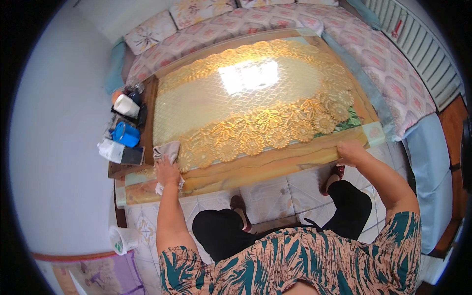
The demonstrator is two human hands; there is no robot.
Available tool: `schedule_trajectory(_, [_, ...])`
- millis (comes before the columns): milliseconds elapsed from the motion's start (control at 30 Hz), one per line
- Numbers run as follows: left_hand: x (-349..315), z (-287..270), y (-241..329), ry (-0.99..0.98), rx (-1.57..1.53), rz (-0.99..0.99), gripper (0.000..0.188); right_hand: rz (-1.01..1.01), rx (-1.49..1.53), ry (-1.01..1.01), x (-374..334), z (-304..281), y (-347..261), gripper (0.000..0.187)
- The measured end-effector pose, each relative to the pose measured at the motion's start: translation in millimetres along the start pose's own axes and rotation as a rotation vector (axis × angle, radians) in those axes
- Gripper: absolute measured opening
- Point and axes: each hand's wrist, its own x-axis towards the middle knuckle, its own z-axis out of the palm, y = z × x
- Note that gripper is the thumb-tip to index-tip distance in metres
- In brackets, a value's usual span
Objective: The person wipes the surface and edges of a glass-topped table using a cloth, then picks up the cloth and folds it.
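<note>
My left hand (168, 172) presses a crumpled pale cloth (167, 149) onto the near left part of a low table (236, 172), beside a brown wooden tray. Part of the cloth also shows below that hand, over the table's front edge. Near the table's front right corner, my right hand (351, 153) is closed on the edge, its fingertips partly hidden. A gold lace-patterned table cover (250, 130) with flowers spreads over the tabletop, and bright window light reflects off it.
On the wooden tray (152, 108) stand a blue mug (126, 134), a white paper roll (126, 106) and dark boxes. A patterned sofa (366, 59) wraps the far and right sides. A white bin (123, 239) stands at lower left; a radiator (418, 49) is at right.
</note>
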Motion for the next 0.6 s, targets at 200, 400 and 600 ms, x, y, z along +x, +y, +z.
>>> schedule_trajectory(200, [1,-19,97,0.044,-0.046,0.178,0.059,0.033,-0.024,-0.024,-3,-6,-2,0.041])
schedule_trajectory(400, [-77,-43,269,0.313,-0.286,0.719,0.056,0.035,-0.042,-0.039,-3,-12,-9,0.036])
schedule_trajectory(600, [-171,-81,335,0.160,-0.433,0.933,0.051,0.085,-0.016,-0.107,-3,-17,-9,0.034])
